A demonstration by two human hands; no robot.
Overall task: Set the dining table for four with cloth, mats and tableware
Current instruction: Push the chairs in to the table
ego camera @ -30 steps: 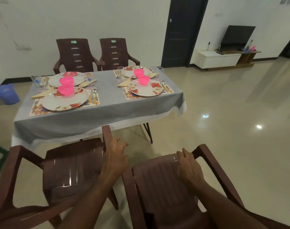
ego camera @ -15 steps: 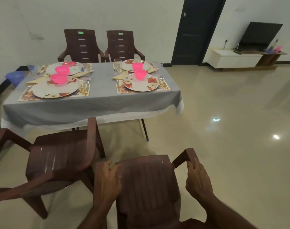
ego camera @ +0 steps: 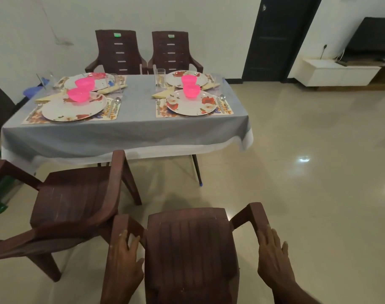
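Note:
The table wears a grey cloth (ego camera: pixel 125 132) and holds floral mats, floral plates (ego camera: pixel 74 108) (ego camera: pixel 191 104), pink bowls (ego camera: pixel 78 94) (ego camera: pixel 191 91), folded napkins, cutlery and a glass (ego camera: pixel 160 77). A brown plastic chair (ego camera: pixel 189 249) stands right in front of me, back from the table. My left hand (ego camera: pixel 123 260) lies on its left armrest with fingers pointing forward and the thumb spread. My right hand (ego camera: pixel 272 257) lies along the right armrest, fingers straight.
A second brown chair (ego camera: pixel 77 198) stands to the left, nearer the table, almost touching my chair's left arm. Two more chairs (ego camera: pixel 119 51) (ego camera: pixel 170 51) sit at the far side. The tiled floor (ego camera: pixel 307 194) stretches right toward a dark door (ego camera: pixel 275 38) and TV cabinet (ego camera: pixel 338 73).
My left hand left the left chair's armrest and came onto the near chair's left arm. My right hand went from the seat to the right armrest. Both hands' fingers have straightened from a grip.

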